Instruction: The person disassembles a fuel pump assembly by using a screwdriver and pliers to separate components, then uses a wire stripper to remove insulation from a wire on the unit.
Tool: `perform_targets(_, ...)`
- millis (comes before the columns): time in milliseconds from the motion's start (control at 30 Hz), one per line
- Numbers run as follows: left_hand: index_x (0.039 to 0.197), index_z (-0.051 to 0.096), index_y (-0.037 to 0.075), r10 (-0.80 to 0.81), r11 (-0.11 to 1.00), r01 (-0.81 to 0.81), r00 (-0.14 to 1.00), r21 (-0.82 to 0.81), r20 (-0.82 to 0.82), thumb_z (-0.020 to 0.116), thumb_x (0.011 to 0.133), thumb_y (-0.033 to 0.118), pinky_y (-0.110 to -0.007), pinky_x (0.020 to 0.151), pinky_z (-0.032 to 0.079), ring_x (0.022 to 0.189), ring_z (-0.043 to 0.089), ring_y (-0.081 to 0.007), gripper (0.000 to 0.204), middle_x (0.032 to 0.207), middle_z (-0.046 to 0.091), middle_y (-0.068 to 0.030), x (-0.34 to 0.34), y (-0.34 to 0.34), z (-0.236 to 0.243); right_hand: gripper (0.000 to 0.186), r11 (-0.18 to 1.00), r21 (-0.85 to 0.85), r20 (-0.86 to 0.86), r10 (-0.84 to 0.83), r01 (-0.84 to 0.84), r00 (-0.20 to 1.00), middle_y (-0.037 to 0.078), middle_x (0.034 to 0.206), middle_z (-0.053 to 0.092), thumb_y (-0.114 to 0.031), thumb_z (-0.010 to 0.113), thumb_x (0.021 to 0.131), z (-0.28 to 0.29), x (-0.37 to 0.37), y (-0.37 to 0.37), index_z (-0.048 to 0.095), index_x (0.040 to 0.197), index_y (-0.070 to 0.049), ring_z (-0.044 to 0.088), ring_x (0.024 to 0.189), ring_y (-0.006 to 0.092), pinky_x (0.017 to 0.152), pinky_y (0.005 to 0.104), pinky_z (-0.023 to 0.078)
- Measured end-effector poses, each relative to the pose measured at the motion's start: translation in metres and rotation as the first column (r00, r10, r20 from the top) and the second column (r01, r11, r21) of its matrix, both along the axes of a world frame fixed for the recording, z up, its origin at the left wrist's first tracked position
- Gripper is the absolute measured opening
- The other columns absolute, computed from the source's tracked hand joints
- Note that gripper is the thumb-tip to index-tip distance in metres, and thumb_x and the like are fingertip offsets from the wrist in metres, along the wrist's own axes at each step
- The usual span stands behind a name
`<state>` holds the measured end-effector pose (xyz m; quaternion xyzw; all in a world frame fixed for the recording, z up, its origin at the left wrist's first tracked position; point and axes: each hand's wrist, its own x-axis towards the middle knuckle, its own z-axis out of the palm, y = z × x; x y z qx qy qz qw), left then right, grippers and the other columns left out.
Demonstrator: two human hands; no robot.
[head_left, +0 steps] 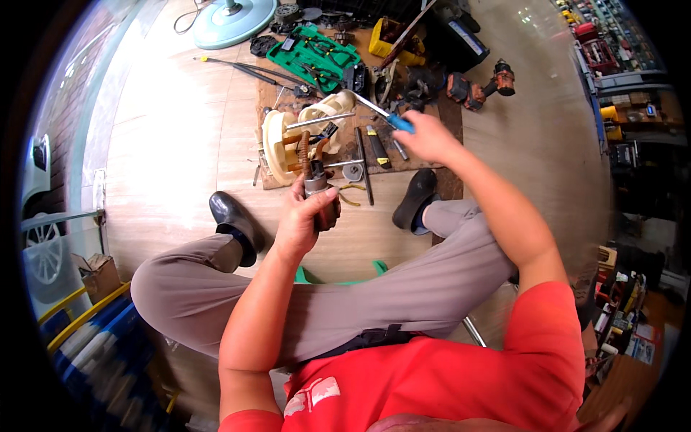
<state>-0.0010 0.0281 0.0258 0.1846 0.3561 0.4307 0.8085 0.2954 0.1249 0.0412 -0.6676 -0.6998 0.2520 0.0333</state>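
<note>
One metal cylinder point(315, 184), near the cream plastic frame point(273, 147), I am steadying in my wrapped left grip point(298, 219), my right grip point(427, 137) clasping one blue-handled tool point(400, 124), best kept clear of the ribbed hose point(305, 155).

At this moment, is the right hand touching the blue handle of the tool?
Touching. The head view shows the right hand closed around the end of the blue handle, with no gap between them.

Left fingers point(297, 189) partly hidden behind dark cylindrical part point(314, 184). Pale-blue round base point(243, 27): cut off, upper edge. Upper-right shelf items point(613, 52): too small to identify. Lower-left blue objects point(108, 353): blurred.
</note>
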Motion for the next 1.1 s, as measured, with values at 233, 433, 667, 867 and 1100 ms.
perform_targets(233,0.104,0.054,0.004,-0.101,0.992,0.119,0.954,0.045,-0.284,0.079,0.088,0.028,-0.026,0.046,0.04,0.055,0.054,-0.0118,0.038,0.073,0.059,-0.0033,-0.003,-0.003,-0.005,0.027,0.964,0.08,-0.316,0.267,-0.255,0.91,0.016,0.084,0.067,-0.019,0.069,0.089,0.121,-0.02,-0.066,0.066,0.112,-0.003,0.064,0.076,0.0299,0.072,0.0363,0.051)
perform_targets(433,0.1,0.057,0.004,-0.05,0.996,0.076,0.919,0.049,-0.391,0.08,0.087,0.035,-0.025,0.043,0.037,0.051,0.051,-0.0098,0.041,0.071,0.058,-0.0017,0.0,-0.007,-0.01,0.03,0.909,-0.038,-0.315,0.384,-0.415,0.868,0.016,0.089,0.069,-0.016,0.069,0.087,0.106,-0.022,-0.071,0.067,0.113,-0.003,0.066,0.082,0.0349,0.075,0.0392,0.052)
perform_targets(667,0.1,0.056,0.004,-0.063,0.995,0.091,0.857,0.031,-0.511,0.077,0.089,0.039,-0.025,0.042,0.038,0.051,0.052,-0.0095,0.042,0.07,0.058,-0.0014,0.005,-0.005,-0.008,0.033,0.875,-0.059,-0.311,0.442,-0.481,0.842,0.016,0.095,0.07,-0.014,0.071,0.085,0.102,-0.022,-0.067,0.068,0.116,-0.003,0.068,0.087,0.0345,0.077,0.0403,0.053)
perform_targets(867,0.095,0.056,0.004,-0.141,0.988,0.155,0.816,-0.023,-0.561,0.075,0.092,0.035,-0.025,0.042,0.038,0.048,0.05,-0.0086,0.036,0.064,0.055,0.0006,0.007,-0.008,-0.013,0.033,0.861,-0.11,-0.292,0.449,-0.496,0.845,0.016,0.092,0.07,-0.018,0.072,0.085,0.098,-0.016,-0.066,0.068,0.115,-0.004,0.067,0.086,0.0363,0.076,0.0427,0.053)
perform_targets(1100,0.097,0.053,0.006,-0.225,0.966,0.136,0.866,-0.222,-0.447,0.071,0.094,0.043,-0.027,0.038,0.035,0.045,0.048,-0.0107,0.041,0.061,0.051,0.0002,0.008,-0.009,-0.029,0.03,0.873,-0.124,-0.229,0.437,-0.472,0.87,0.016,0.092,0.068,-0.024,0.067,0.088,0.041,-0.016,-0.083,0.067,0.114,-0.01,0.066,0.087,0.0377,0.077,0.0462,0.053)
